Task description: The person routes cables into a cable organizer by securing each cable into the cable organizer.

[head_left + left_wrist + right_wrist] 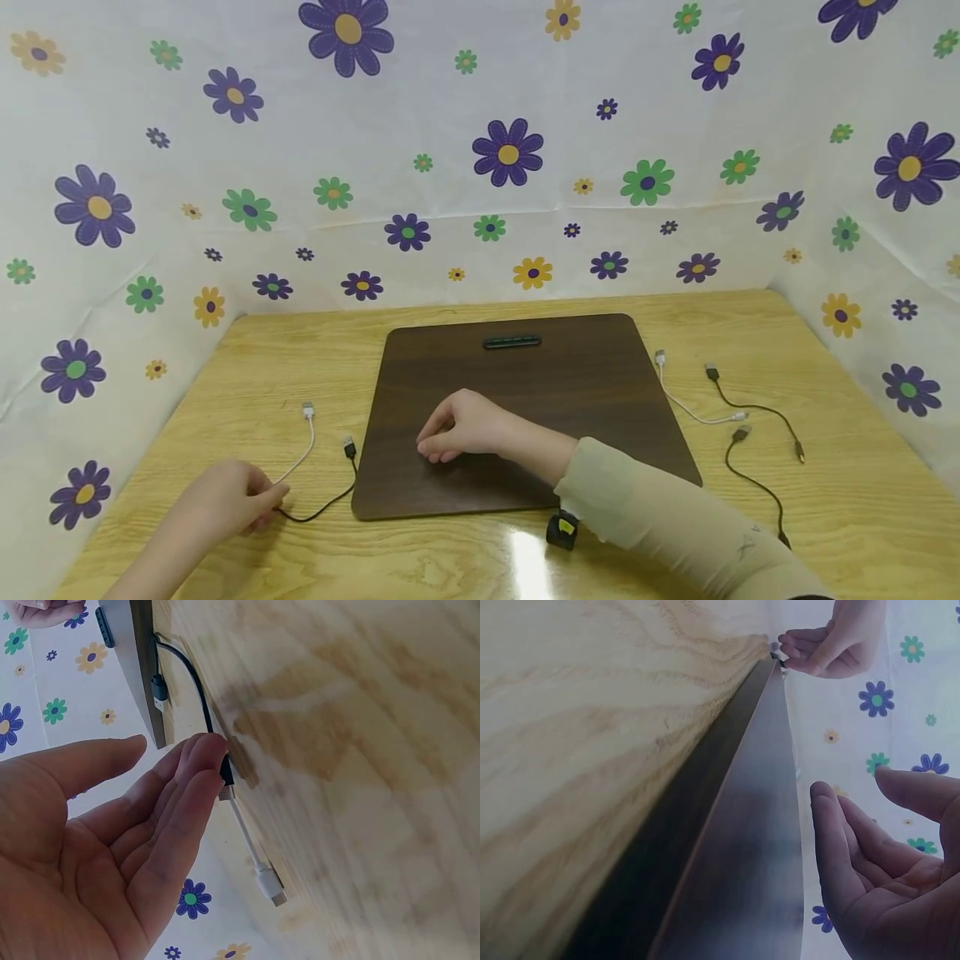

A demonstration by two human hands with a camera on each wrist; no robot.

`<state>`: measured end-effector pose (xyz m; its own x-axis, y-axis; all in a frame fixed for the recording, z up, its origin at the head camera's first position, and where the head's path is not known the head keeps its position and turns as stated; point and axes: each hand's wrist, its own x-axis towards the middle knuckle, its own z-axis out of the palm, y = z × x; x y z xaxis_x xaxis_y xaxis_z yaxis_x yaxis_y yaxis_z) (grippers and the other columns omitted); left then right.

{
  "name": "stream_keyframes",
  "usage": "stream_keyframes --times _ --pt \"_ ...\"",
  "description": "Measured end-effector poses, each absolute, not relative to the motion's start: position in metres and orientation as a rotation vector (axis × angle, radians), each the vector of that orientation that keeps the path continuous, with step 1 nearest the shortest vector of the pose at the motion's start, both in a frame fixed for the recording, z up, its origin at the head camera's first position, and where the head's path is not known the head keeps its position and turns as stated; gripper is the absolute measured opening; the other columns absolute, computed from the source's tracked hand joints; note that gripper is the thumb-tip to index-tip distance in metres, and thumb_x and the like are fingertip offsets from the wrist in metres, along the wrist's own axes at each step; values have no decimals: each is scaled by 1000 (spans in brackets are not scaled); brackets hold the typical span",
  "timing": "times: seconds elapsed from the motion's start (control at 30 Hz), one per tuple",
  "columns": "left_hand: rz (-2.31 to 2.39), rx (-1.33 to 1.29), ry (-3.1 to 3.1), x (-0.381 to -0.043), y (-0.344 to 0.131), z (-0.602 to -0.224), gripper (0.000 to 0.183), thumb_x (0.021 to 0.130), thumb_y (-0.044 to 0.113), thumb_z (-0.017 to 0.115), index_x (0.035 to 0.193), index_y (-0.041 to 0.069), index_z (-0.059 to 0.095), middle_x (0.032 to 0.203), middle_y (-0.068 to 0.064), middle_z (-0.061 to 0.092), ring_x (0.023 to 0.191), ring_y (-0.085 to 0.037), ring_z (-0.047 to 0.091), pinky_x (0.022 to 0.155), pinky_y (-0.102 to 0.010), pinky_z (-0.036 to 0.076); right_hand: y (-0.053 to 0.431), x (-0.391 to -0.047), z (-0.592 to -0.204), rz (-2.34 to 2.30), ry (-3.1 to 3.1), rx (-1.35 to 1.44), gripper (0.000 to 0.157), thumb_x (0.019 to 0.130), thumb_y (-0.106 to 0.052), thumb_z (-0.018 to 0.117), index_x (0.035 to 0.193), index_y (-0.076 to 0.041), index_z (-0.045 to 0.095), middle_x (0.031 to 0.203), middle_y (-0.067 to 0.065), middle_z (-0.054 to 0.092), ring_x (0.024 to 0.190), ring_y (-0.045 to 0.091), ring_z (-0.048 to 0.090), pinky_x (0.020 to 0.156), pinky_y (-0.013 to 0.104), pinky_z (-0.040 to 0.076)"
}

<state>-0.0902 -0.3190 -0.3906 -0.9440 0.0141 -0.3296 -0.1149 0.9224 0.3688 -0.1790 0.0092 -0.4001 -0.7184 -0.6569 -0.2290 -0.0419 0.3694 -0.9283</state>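
Note:
My left hand is at the left of the table, by the near ends of a white USB cable and a black USB cable. In the left wrist view, its thumb stands apart from the loosely bent fingers, which lie in front of the cables; whether they touch is unclear. Over the dark brown board hovers my right hand, fingers relaxed and holding nothing. In the right wrist view, a gap shows between its thumb and fingers. A dark ridged strip lies near the board's far edge.
Right of the board lie a white cable, a black cable and a dark grey-plugged cable. A small black object with a yellow mark sits at the board's near edge, beside the right sleeve. A flowered cloth surrounds the table.

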Motion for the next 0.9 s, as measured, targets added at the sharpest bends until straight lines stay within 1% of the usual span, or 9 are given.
stream_keyframes --times 0.17,0.33,0.43,0.5,0.8,0.9 --pt "555 -97 2749 -85 -324 -393 38 104 25 66 68 11 71 61 5 67 60 -13 57 60 -30 46 -3 -178 -405 -1354 2042 -615 14 97 -4 76 107 4 81 94 19 81 84 23 80 74 28 67" --pt "542 -133 2736 -83 -328 -396 36 103 26 68 71 11 74 62 4 68 60 -13 60 60 -31 48 -15 -175 -406 -1327 2060 -629 13 97 -5 77 106 3 81 94 19 82 84 27 81 72 26 66" --pt "521 -142 2737 -81 -328 -398 36 103 27 68 71 11 73 62 4 68 59 -13 59 59 -31 47 -21 -173 -406 -1309 2084 -628 13 96 -6 78 106 2 82 93 18 82 82 26 81 70 25 66" --pt "501 -161 2736 -80 -328 -398 39 103 28 68 68 12 70 61 4 66 58 -13 56 59 -30 44 -24 -173 -407 -1304 2101 -620 12 96 -6 79 105 1 82 91 17 82 80 26 80 69 24 65" --pt "455 -179 2748 -78 -325 -395 44 105 30 65 64 12 66 61 4 64 58 -14 52 57 -30 40 -39 -175 -408 -1292 2148 -636 12 97 -9 79 105 -2 83 90 16 82 78 26 78 63 20 59" --pt "433 -170 2767 -79 -323 -394 45 104 31 66 63 13 65 59 4 63 57 -14 52 56 -30 40 -44 -175 -408 -1285 2172 -638 11 96 -10 79 104 -3 84 89 14 82 75 22 76 60 18 56"
